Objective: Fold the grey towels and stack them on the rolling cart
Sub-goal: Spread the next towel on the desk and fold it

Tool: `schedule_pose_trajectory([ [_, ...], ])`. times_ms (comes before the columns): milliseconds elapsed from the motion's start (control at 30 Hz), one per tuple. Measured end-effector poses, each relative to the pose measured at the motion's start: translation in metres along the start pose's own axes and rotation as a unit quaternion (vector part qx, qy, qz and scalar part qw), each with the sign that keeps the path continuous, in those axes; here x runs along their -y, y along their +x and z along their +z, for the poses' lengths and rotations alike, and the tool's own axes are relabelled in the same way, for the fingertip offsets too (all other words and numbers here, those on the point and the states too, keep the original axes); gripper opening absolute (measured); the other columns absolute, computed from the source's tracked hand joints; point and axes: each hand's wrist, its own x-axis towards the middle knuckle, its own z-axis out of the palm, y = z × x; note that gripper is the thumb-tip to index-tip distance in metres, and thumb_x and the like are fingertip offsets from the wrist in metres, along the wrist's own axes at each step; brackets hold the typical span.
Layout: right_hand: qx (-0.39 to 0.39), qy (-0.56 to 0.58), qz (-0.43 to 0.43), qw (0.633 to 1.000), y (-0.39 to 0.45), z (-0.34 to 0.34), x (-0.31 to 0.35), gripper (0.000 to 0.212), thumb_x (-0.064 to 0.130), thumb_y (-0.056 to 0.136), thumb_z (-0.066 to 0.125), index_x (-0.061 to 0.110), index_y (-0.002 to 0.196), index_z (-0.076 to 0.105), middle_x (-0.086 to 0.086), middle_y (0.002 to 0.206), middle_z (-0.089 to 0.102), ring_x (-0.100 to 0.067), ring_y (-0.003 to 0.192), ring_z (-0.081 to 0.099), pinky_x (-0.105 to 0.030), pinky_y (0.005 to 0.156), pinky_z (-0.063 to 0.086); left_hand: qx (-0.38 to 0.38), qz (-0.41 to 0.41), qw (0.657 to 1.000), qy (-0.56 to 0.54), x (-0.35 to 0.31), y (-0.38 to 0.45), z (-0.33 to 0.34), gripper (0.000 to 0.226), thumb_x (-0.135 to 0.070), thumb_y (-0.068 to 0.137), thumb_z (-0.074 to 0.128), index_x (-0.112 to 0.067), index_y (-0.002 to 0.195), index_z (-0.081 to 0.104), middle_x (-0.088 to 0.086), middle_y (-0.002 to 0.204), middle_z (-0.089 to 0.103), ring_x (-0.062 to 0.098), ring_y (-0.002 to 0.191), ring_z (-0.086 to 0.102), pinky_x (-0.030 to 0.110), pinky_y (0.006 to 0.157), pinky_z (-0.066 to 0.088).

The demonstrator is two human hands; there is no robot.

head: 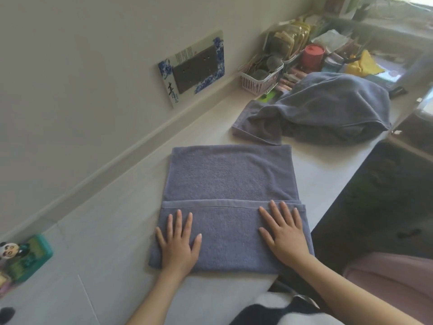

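A grey towel lies flat on the white counter, its near part folded over so a hemmed edge runs across the middle. My left hand presses flat on the folded flap's left side, fingers straight and spread. On the flap's right side my right hand presses flat in the same way. A heap of unfolded grey towels sits further back on the counter to the right. No rolling cart is visible.
The wall runs along the counter's left, with a blue-and-white socket plate. A pink basket, a red cup and assorted clutter crowd the far end. A panda figure on a green box stands at near left. The counter edge drops off at right.
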Motion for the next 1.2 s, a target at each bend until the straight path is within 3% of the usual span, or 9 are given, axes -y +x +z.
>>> schedule_pose_trajectory([
  [133, -0.085, 0.088, -0.151, 0.981, -0.021, -0.004, 0.016, 0.045, 0.058, 0.095, 0.027, 0.033, 0.111, 0.062, 0.005, 0.114, 0.062, -0.02, 0.102, 0.049, -0.036, 0.087, 0.04, -0.099, 0.189, 0.973, -0.091, 0.001, -0.023, 0.001, 0.037, -0.058, 0.086, 0.048, -0.026, 0.102, 0.061, 0.0, 0.116, 0.051, 0.02, 0.106, 0.048, 0.031, 0.095, 0.031],
  [233, -0.07, 0.131, -0.237, 0.96, -0.039, 0.006, 0.025, 0.032, 0.061, 0.087, 0.046, 0.036, 0.101, 0.062, 0.011, 0.097, 0.059, -0.013, 0.086, 0.046, -0.027, 0.075, 0.04, -0.064, 0.258, 0.957, -0.114, 0.003, -0.04, 0.005, 0.036, -0.06, 0.074, 0.061, -0.032, 0.096, 0.061, -0.013, 0.103, 0.047, 0.008, 0.096, 0.045, 0.022, 0.085, 0.03],
  [367, -0.069, 0.144, -0.218, 0.963, -0.043, 0.018, 0.028, 0.037, 0.063, 0.072, 0.057, 0.039, 0.1, 0.061, 0.01, 0.1, 0.057, -0.013, 0.09, 0.043, -0.032, 0.071, 0.043, -0.035, 0.239, 0.961, -0.132, 0.006, -0.041, 0.007, 0.036, -0.054, 0.069, 0.063, -0.035, 0.1, 0.059, -0.017, 0.104, 0.045, 0.006, 0.097, 0.044, 0.019, 0.086, 0.029],
  [533, -0.118, 0.151, -0.176, 0.965, -0.044, 0.015, 0.041, 0.029, 0.054, 0.073, 0.054, 0.032, 0.08, 0.071, 0.01, 0.088, 0.062, -0.012, 0.084, 0.041, -0.03, 0.068, 0.038, -0.046, 0.196, 0.966, -0.16, -0.001, -0.034, 0.003, 0.024, -0.05, 0.07, 0.061, -0.033, 0.086, 0.066, -0.016, 0.092, 0.051, 0.005, 0.089, 0.044, 0.02, 0.081, 0.03],
  [667, -0.128, 0.167, -0.139, 0.968, -0.046, 0.014, 0.049, 0.031, 0.051, 0.075, 0.053, 0.026, 0.075, 0.072, 0.01, 0.082, 0.065, -0.012, 0.083, 0.042, -0.03, 0.07, 0.036, -0.025, 0.171, 0.972, -0.156, -0.007, -0.029, -0.005, 0.035, -0.054, 0.07, 0.056, -0.027, 0.081, 0.074, -0.006, 0.086, 0.061, 0.007, 0.09, 0.043, 0.032, 0.081, 0.038],
  [833, 0.021, 0.149, -0.113, 0.982, -0.05, -0.012, 0.053, 0.018, 0.035, 0.085, 0.064, 0.019, 0.092, 0.069, 0.005, 0.095, 0.065, -0.019, 0.095, 0.054, -0.027, 0.077, 0.036, 0.116, 0.139, 0.977, -0.112, -0.024, -0.039, -0.033, 0.018, -0.038, 0.083, 0.068, -0.022, 0.091, 0.072, -0.007, 0.097, 0.064, 0.011, 0.101, 0.053, 0.029, 0.097, 0.034],
  [933, 0.156, 0.135, -0.107, 0.973, -0.055, -0.046, 0.05, 0.009, 0.037, 0.087, 0.061, 0.029, 0.089, 0.063, 0.009, 0.087, 0.06, -0.012, 0.082, 0.054, -0.02, 0.066, 0.037, 0.228, 0.094, 0.952, -0.183, -0.03, -0.054, -0.05, 0.011, -0.038, 0.079, 0.073, -0.028, 0.078, 0.069, -0.012, 0.083, 0.066, 0.003, 0.082, 0.06, 0.022, 0.081, 0.044],
  [1033, 0.241, 0.137, -0.136, 0.951, -0.058, -0.085, 0.046, 0.008, 0.039, 0.088, 0.06, 0.031, 0.088, 0.063, 0.013, 0.086, 0.061, -0.007, 0.082, 0.056, -0.015, 0.07, 0.04, 0.324, 0.087, 0.904, -0.264, -0.033, -0.061, -0.077, 0.013, -0.037, 0.077, 0.075, -0.029, 0.07, 0.067, -0.018, 0.068, 0.065, -0.007, 0.065, 0.056, 0.016, 0.069, 0.043],
  [1200, 0.28, 0.115, -0.17, 0.938, -0.029, -0.147, 0.053, 0.015, 0.04, 0.091, 0.056, 0.027, 0.089, 0.064, 0.014, 0.085, 0.062, 0.002, 0.072, 0.053, -0.005, 0.064, 0.038, 0.334, 0.086, 0.894, -0.285, -0.036, -0.034, -0.128, 0.011, -0.036, 0.079, 0.074, -0.029, 0.072, 0.071, -0.02, 0.07, 0.067, -0.007, 0.07, 0.058, 0.016, 0.076, 0.042],
])
